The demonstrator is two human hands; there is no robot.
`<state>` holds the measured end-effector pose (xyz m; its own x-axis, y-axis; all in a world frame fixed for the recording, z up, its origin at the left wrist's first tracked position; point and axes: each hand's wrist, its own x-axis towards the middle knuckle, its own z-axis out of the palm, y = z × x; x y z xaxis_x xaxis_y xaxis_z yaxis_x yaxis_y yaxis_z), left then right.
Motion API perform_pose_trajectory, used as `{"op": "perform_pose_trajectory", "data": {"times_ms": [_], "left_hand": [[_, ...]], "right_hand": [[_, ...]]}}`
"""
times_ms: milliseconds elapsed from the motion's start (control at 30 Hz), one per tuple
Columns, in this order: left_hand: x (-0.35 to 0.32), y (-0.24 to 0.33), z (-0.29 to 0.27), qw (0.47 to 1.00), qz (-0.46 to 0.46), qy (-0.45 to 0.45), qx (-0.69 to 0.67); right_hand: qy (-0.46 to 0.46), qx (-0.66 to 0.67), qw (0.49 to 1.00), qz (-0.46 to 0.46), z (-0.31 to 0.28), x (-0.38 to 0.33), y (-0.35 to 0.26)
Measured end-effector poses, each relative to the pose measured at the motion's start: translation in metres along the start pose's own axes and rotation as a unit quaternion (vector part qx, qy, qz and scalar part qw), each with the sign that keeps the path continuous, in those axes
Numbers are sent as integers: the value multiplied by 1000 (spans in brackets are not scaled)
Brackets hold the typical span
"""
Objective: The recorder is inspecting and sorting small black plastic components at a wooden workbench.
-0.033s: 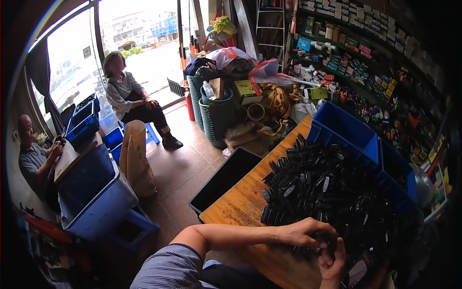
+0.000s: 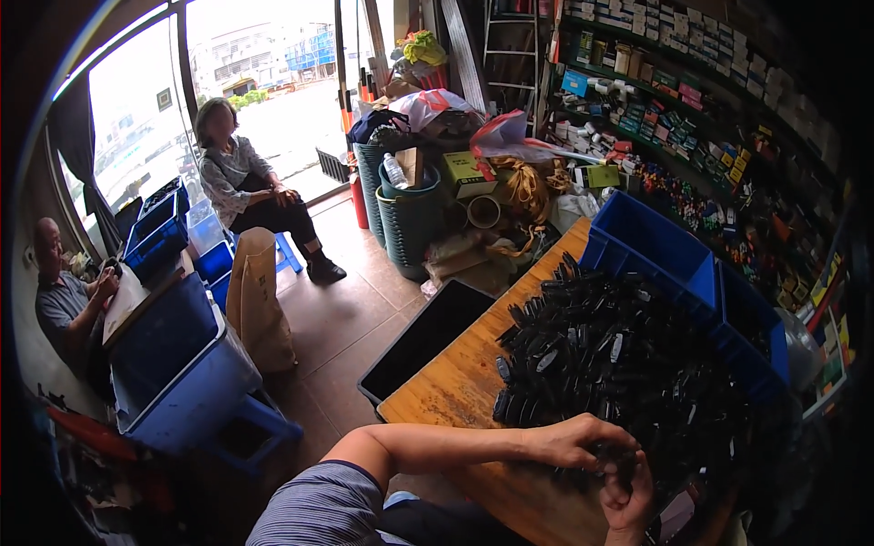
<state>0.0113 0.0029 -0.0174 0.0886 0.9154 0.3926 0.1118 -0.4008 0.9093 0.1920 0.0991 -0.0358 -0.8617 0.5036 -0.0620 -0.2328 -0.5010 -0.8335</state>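
A big heap of small black plastic parts [image 2: 610, 355] lies on a wooden table [image 2: 455, 391]. My left hand [image 2: 574, 443] reaches across from the lower left to the near edge of the heap, fingers curled over a black part [image 2: 612, 458]. My right hand [image 2: 630, 499] rises from the bottom edge and meets the left hand, its fingers closed on the same black part. What the palms cover is hidden.
Blue crates [image 2: 651, 241] stand behind and to the right of the heap. A black tray [image 2: 423, 341] sits on the floor left of the table. Two people sit at the left by blue bins [image 2: 182, 382]. Stocked shelves [image 2: 719, 118] line the right wall.
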Motion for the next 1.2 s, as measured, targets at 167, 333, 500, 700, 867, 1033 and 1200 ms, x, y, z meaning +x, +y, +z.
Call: {"op": "perform_pose_trajectory", "data": {"times_ms": [167, 333, 500, 700, 867, 1033, 1200], "left_hand": [[0, -10, 5, 994, 93, 3, 52], [-4, 1, 1, 996, -27, 16, 81], [-2, -24, 11, 973, 70, 7, 219], [-4, -11, 6, 977, 58, 13, 203], [-3, -11, 6, 981, 49, 21, 189], [-2, -12, 3, 985, 36, 33, 164], [-3, -7, 2, 991, 54, 28, 123]], "right_hand": [[-1, -7, 1000, 20, 6, 2, 1], [92, -129, 978, -136, 16, 0, -6], [90, -285, 947, -122, 19, -10, -6], [80, -291, 940, -159, 10, -2, 0], [67, -272, 938, -203, 6, -3, 3], [49, -182, 973, -132, -8, -3, 6], [-28, -36, 998, -45, -5, -2, 4]]}}
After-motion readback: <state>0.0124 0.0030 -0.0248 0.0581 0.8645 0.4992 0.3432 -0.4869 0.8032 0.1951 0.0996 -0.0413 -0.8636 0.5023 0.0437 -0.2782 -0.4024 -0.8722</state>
